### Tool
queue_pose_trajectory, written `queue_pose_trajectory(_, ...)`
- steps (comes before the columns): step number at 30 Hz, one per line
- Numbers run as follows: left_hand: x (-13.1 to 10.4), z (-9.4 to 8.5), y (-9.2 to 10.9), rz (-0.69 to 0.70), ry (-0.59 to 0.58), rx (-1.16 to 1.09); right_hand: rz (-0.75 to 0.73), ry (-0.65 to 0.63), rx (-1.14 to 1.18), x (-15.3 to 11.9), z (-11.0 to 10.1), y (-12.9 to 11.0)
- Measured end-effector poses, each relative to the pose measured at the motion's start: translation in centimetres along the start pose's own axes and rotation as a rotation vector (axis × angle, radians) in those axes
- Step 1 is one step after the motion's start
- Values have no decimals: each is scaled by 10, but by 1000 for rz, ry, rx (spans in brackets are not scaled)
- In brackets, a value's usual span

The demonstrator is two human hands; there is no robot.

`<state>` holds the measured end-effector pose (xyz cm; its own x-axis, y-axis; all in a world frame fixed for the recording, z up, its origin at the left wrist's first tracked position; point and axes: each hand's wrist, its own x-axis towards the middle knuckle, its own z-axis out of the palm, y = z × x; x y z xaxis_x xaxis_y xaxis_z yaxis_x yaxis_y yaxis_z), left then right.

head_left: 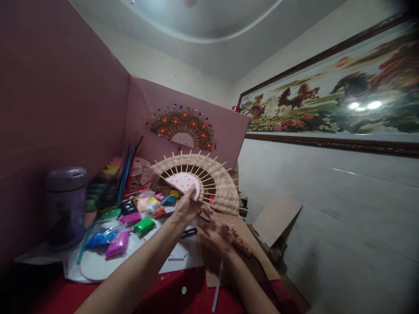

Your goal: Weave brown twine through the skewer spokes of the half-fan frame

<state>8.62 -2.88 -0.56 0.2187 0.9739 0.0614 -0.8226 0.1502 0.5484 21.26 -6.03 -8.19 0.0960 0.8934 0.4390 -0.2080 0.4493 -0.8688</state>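
Note:
My left hand [187, 206] grips a half-round woven straw fan [225, 185], its thumb on the pale pink dotted centre piece [185, 182]. Thin wooden sticks radiate through the weave and poke out past the outer rim. Just below the fan's right lower edge is my right hand [216, 231], a little blurred, its fingers stretched toward the fan with nothing visible in them. Beside that hand, a bead-covered tool with a dark cord, like a glue gun [240, 240], lies on a cardboard sheet [262, 264]. A translucent stick [216, 290] lies below the right wrist.
Colourful clay packets [144, 226] crowd the table's left side, near a lidded purple cup [66, 209] and fuzzy coloured stems [129, 168]. A dark cutter-like tool [189, 233] lies mid-table. A flower-decorated fan [183, 128] is against the pink panel [225, 131] behind.

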Motion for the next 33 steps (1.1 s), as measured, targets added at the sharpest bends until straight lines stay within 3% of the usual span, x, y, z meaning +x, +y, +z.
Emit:
queue_pose_trajectory(4,-2,5,-19,40,95,109,-82,33,103,8,32,-6)
queue_pose_trajectory(6,-3,7,-28,76,116,119,-42,111,260,18,48,-9)
queue_pose_trajectory(10,-3,6,-35,108,143,133,76,119,502,36,67,-14)
queue_pose_trajectory(14,-6,-1,-21,114,126,194,129,174,598,40,60,-19)
queue_pose_trajectory(18,-9,-7,-5,260,158,181,149,280,647,39,47,-20)
queue_pose_trajectory(23,-5,-6,-12,285,170,242,185,178,667,44,54,-20)
queue_pose_trajectory(25,-5,-8,-18,294,117,277,201,187,693,49,55,-20)
queue_pose_trajectory(29,-11,-30,-14,196,-144,467,210,272,742,58,42,-22)
queue_pose_trajectory(32,-14,-54,9,201,-91,511,247,269,730,58,26,-24)
queue_pose_trajectory(33,-14,-60,21,230,-19,475,261,270,727,57,21,-24)
